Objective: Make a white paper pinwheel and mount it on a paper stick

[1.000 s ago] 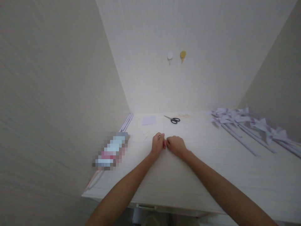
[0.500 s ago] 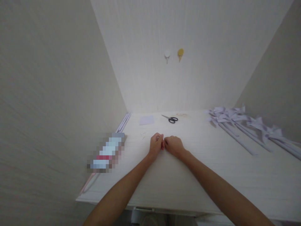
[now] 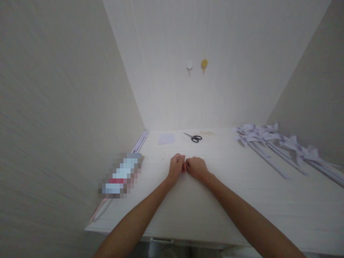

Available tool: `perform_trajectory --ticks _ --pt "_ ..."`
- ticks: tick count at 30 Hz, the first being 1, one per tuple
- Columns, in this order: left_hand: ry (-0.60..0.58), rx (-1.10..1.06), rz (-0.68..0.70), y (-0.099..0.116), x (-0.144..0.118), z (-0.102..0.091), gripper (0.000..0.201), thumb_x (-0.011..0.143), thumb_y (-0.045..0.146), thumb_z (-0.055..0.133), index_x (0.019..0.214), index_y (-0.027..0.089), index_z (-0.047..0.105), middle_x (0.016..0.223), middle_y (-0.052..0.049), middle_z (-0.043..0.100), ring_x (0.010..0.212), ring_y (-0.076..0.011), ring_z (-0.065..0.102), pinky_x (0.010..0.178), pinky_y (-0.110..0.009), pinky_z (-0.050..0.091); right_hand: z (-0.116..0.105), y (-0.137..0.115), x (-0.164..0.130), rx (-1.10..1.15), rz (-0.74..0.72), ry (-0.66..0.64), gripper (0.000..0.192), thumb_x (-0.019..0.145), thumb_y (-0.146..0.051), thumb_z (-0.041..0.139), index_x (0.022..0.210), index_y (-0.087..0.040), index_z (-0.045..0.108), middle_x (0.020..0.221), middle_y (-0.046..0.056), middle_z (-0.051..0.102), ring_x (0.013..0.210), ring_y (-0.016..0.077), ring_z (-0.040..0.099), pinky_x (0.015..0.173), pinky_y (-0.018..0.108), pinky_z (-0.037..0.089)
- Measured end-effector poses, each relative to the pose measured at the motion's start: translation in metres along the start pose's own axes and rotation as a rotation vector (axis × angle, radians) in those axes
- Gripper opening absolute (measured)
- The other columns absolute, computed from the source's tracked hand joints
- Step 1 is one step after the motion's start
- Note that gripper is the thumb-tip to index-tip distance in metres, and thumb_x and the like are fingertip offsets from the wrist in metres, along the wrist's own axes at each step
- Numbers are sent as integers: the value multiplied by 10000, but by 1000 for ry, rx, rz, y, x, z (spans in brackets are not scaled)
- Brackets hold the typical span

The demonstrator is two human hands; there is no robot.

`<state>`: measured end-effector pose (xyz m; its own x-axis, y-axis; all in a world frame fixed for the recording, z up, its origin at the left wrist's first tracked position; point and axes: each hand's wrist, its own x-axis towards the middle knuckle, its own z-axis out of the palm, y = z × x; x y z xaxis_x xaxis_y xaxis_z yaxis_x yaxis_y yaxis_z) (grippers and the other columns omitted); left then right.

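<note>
No words, labels, brands, numbers or signs can be read here.

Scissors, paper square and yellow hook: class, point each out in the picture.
Scissors (image 3: 192, 137), head view: where blades meet handles.
Paper square (image 3: 166, 138), head view: its middle.
Yellow hook (image 3: 204, 63), head view: its round top.

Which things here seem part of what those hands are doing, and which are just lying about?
Probably part of it:
left hand, right hand (contents unclear)
black-handled scissors
lilac paper
lilac sticks
bow-topped sticks

Probably just there:
white wall hook
yellow wall hook
pixelated object, unidentifiable
</note>
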<state>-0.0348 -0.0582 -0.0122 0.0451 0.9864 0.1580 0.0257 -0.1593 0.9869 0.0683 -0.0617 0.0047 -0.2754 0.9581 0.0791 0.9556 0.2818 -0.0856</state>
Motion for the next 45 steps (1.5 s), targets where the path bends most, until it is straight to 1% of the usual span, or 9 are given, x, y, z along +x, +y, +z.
perform_trajectory --ticks 7,12,17,20,22,27,35,41,45 --pt "-18 104 20 -2 0 1 304 716 460 415 578 194 361 350 74 413 299 -75 375 338 -195 299 -2 1 -1 6 -34 27 338 816 -267 325 807 -170 648 798 110 659 750 224 621 595 283 430" --pt "-4 329 73 3 10 1 271 742 416 379 586 195 365 373 54 450 330 -92 429 378 -209 350 0 2 -2 13 -50 36 326 823 -269 326 830 -185 642 811 100 658 754 218 619 609 290 433" --pt "121 702 171 37 59 -14 226 789 348 329 659 186 418 466 17 506 453 -115 506 515 -236 401 1 2 -2 15 -37 41 374 844 -277 285 871 -151 636 856 133 647 791 228 610 645 315 434" --pt "178 964 210 54 96 -28 173 781 308 367 795 175 476 738 -67 598 743 -180 565 679 -300 411 2 2 -2 24 -36 35 376 849 -280 282 877 -153 634 870 132 645 806 218 607 667 315 431" --pt "175 1120 200 57 114 -36 178 776 257 379 879 162 487 873 -109 593 879 -215 540 751 -335 395 2 2 -2 30 -35 34 372 849 -279 286 880 -152 634 867 132 646 806 213 607 670 312 430" --pt "129 1391 154 39 138 -46 253 766 216 384 972 123 499 1084 -157 505 1075 -246 428 835 -343 375 2 2 -2 44 -38 45 365 845 -275 294 863 -152 638 846 130 649 786 216 611 650 313 435" --pt "181 1513 1 8 150 -51 415 801 321 321 1006 30 534 1099 -227 503 1073 -279 443 847 -333 374 3 2 1 33 -53 65 347 841 -270 314 831 -157 642 813 122 655 756 202 616 636 298 441" --pt "286 1514 -57 -8 155 -52 629 806 401 263 1148 -112 390 1253 -300 355 1200 -322 298 962 -370 252 4 2 2 31 -75 59 354 843 -270 306 832 -156 641 810 120 653 756 206 616 638 304 443" --pt "307 1502 -94 -23 159 -49 744 791 472 228 1223 -132 275 1325 -288 247 1247 -328 204 996 -384 192 4 1 2 30 -74 52 351 842 -266 310 837 -149 641 807 121 652 754 206 617 637 297 442"
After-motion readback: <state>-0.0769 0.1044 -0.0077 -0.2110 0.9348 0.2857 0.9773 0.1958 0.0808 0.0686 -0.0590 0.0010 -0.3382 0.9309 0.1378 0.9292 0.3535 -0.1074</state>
